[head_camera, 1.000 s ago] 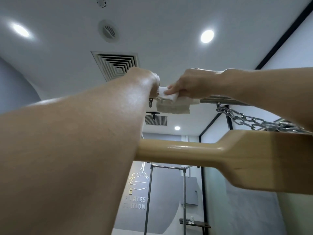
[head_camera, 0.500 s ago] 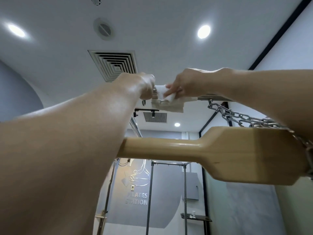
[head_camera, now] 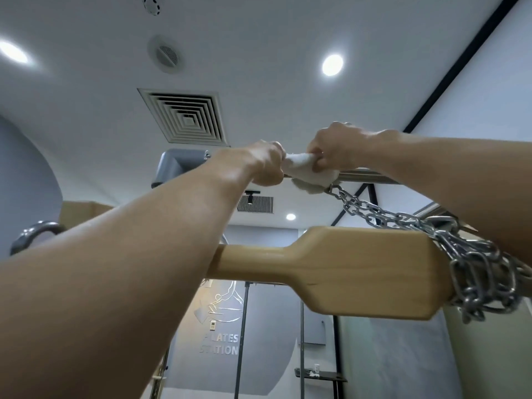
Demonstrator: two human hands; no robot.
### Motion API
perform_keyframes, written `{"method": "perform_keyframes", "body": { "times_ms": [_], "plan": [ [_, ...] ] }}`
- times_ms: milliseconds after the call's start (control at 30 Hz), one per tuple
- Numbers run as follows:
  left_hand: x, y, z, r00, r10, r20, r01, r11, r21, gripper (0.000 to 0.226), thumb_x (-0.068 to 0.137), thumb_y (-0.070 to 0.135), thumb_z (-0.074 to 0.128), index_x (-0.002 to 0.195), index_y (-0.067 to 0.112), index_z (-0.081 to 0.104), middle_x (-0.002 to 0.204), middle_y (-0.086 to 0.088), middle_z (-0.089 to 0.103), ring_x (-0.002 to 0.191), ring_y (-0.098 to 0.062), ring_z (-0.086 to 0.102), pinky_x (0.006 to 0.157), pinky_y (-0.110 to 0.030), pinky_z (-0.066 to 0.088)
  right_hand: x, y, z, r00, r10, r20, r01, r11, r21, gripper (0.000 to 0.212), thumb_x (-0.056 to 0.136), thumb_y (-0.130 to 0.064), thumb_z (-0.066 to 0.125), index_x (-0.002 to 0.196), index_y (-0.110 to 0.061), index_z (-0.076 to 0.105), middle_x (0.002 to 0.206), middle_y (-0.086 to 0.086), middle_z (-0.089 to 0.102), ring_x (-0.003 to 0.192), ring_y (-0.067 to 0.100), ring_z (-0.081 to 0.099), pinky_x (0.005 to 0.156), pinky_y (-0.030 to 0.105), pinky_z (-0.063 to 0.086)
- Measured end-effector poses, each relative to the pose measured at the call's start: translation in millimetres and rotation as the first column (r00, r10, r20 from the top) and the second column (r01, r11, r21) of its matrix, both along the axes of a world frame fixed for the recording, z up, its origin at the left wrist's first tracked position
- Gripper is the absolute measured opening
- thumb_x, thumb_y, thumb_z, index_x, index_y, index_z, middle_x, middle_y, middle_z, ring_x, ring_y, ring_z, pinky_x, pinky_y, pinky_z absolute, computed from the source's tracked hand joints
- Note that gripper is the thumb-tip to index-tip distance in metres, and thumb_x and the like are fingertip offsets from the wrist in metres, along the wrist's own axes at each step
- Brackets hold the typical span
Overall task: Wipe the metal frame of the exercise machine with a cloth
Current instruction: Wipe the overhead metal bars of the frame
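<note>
White ceiling overhead, with a square vent (head_camera: 184, 116) and recessed lights; grey wall beyond with lettering (head_camera: 220, 344). Metal frame bar (head_camera: 362, 177) runs off to the right. White cloth (head_camera: 302, 168) is wrapped over the bar, between both fists. Right hand (head_camera: 334, 148) clenched around cloth and bar. Left hand (head_camera: 262, 165) curled tight, touching the cloth's left end; probably clasping the bar itself, view poor. Chain (head_camera: 374, 214) hangs from just beneath the cloth to a wooden bar (head_camera: 359, 272).
</note>
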State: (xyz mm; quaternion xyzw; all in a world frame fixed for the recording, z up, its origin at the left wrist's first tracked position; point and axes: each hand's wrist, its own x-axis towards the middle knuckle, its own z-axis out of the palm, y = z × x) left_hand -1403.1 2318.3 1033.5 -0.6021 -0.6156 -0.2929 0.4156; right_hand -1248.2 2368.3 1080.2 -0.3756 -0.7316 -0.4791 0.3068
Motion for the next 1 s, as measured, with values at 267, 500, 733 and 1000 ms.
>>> {"method": "perform_keyframes", "body": {
  "times_ms": [267, 500, 733, 1000],
  "plan": [
    [-1, -2, -3, 0.997, 0.08, 0.007, -0.08, 0.997, -0.019, 0.04, 0.097, 0.011, 0.05, 0.136, 0.019, 0.055, 0.128, -0.004, 0.058, 0.113, -0.024, 0.056, 0.094, -0.032, 0.045, 1, 2, 5, 1.0, 0.008, -0.006, -0.007, 0.997, 0.074, 0.014, 0.086, -0.014, 0.061, 0.085, -0.018, 0.074, 0.068, -0.001, 0.061, 0.077, 0.024, 0.058, 0.066, 0.028, 0.043],
    [5, -4, -6, 0.994, 0.102, -0.028, -0.103, 0.994, -0.04, 0.053, 0.098, 0.009, 0.049, 0.148, 0.027, 0.043, 0.149, 0.0, 0.045, 0.133, -0.022, 0.045, 0.109, -0.034, 0.036, 56, 16, 2, 0.99, -0.038, -0.133, 0.043, 0.998, 0.039, 0.011, 0.069, -0.017, 0.053, 0.059, -0.012, 0.053, 0.068, 0.013, 0.057, 0.067, 0.03, 0.054, 0.07, 0.036, 0.053],
    [43, -7, 8, 0.993, 0.077, -0.089, -0.085, 0.992, -0.097, 0.046, 0.101, 0.022, 0.054, 0.147, 0.026, 0.045, 0.149, 0.0, 0.044, 0.131, -0.021, 0.045, 0.094, -0.026, 0.033, 97, 25, -10, 0.983, -0.182, -0.006, 0.182, 0.983, 0.036, 0.045, 0.087, -0.024, 0.063, 0.128, -0.042, 0.058, 0.099, -0.005, 0.063, 0.087, 0.017, 0.054, 0.065, 0.028, 0.041],
    [110, 17, 16, 0.964, 0.01, -0.265, -0.054, 0.986, -0.158, 0.049, 0.098, 0.027, 0.057, 0.146, 0.028, 0.046, 0.146, 0.0, 0.047, 0.126, -0.02, 0.048, 0.099, -0.032, 0.039, 134, 29, -20, 0.97, -0.158, -0.185, 0.158, 0.987, -0.018, 0.028, 0.074, -0.038, 0.054, 0.082, -0.012, 0.061, 0.088, 0.004, 0.056, 0.086, 0.028, 0.06, 0.069, 0.035, 0.048]
  ]
}}
